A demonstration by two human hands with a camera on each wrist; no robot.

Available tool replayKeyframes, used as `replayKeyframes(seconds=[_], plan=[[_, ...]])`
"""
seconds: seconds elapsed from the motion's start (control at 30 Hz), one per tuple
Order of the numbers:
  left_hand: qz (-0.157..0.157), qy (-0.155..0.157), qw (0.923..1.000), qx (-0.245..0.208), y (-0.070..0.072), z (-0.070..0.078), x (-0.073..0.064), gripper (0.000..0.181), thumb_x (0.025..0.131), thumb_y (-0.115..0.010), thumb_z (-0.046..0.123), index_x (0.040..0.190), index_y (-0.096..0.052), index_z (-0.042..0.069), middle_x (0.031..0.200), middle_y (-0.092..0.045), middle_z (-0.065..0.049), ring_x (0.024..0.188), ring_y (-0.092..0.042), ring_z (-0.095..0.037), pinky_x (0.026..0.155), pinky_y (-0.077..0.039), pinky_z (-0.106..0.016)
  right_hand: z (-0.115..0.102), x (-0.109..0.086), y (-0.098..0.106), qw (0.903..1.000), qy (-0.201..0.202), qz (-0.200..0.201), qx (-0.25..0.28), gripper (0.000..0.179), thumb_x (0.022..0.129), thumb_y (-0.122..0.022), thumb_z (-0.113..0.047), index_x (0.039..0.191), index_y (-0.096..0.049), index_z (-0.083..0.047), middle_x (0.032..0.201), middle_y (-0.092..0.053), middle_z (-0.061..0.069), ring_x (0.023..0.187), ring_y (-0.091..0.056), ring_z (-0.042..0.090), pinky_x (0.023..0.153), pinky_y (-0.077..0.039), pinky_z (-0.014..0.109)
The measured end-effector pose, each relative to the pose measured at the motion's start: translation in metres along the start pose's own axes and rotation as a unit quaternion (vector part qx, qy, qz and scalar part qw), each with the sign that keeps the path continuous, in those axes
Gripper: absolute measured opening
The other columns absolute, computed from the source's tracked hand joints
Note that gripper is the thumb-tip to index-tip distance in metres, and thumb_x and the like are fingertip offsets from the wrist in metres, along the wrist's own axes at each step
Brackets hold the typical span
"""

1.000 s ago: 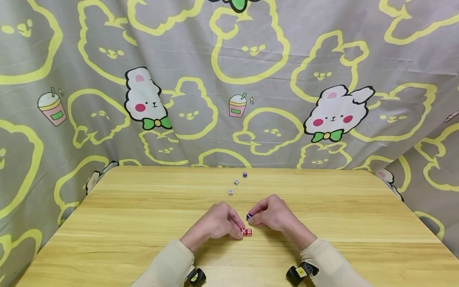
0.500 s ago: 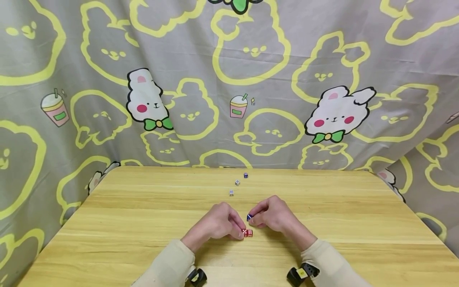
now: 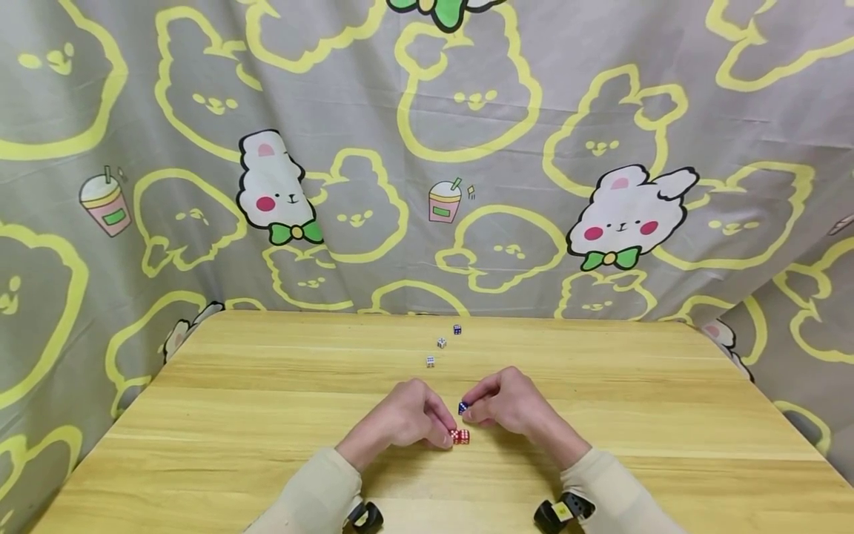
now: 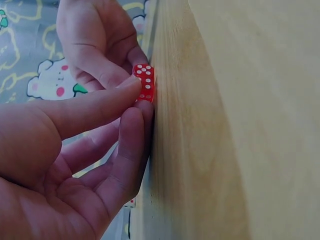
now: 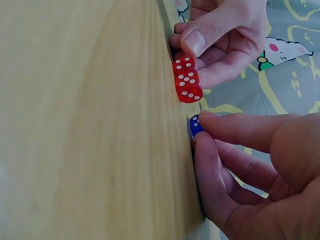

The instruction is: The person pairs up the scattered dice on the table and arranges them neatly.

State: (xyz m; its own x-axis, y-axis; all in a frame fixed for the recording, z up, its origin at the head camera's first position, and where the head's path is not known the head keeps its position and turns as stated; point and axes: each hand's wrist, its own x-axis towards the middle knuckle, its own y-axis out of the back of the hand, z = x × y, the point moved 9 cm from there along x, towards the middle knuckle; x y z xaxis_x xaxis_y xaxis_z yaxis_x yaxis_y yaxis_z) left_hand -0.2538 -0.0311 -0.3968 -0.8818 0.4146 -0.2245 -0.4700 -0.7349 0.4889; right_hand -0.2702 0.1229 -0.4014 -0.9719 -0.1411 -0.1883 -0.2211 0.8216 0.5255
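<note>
Head view: a pale wood-grain table [image 3: 200,415] fills the lower half of the frame, its far edge running across the middle against a grey curtain [image 3: 373,96] printed with yellow outlines, white rabbits and drink cups. Two red dice [image 3: 461,437] with white pips sit side by side, touching, just below and right of the frame's centre. Left hand [image 3: 410,415] pinches the left one between thumb and fingers. Right hand [image 3: 512,402] pinches a blue die [image 3: 463,408] just above them in the frame, apart from the red pair; whether it rests on the wood I cannot tell. Toward the far edge, a slanting line runs from a lower white die [image 3: 430,362] through an upper white die [image 3: 442,343] to a second blue die [image 3: 457,329]. Wood stretches outward from both hands to the table's slanting side edges at lower left and lower right; the closest neighbours are the hands themselves.
</note>
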Motion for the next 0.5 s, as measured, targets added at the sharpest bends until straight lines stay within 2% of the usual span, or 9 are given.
replayKeyframes(seconds=[0.3,0.5], plan=[[-0.002,0.005,0.9999,-0.012,0.0004,-0.0009,-0.0018,0.015,0.078,-0.089,-0.004,0.085,-0.08,0.006,0.075,-0.078,-0.004,0.067,-0.07,-0.012,0.066,-0.057,-0.027,0.0009,-0.0007,-0.0015,0.9999,0.007,-0.009,0.011,0.018,0.079,-0.09,-0.005,0.095,-0.082,-0.004,0.085,-0.08,0.004,0.07,-0.072,0.014,0.067,-0.062,0.032],[0.005,0.007,0.9999,-0.015,0.008,0.0013,-0.0028,0.014,0.079,-0.088,-0.002,0.087,-0.08,0.006,0.077,-0.077,-0.003,0.067,-0.07,-0.013,0.066,-0.057,-0.028,-0.0009,-0.0005,-0.0009,0.9997,0.013,-0.013,0.015,0.018,0.08,-0.09,-0.005,0.095,-0.082,-0.003,0.085,-0.079,0.004,0.07,-0.072,0.014,0.067,-0.062,0.032]])
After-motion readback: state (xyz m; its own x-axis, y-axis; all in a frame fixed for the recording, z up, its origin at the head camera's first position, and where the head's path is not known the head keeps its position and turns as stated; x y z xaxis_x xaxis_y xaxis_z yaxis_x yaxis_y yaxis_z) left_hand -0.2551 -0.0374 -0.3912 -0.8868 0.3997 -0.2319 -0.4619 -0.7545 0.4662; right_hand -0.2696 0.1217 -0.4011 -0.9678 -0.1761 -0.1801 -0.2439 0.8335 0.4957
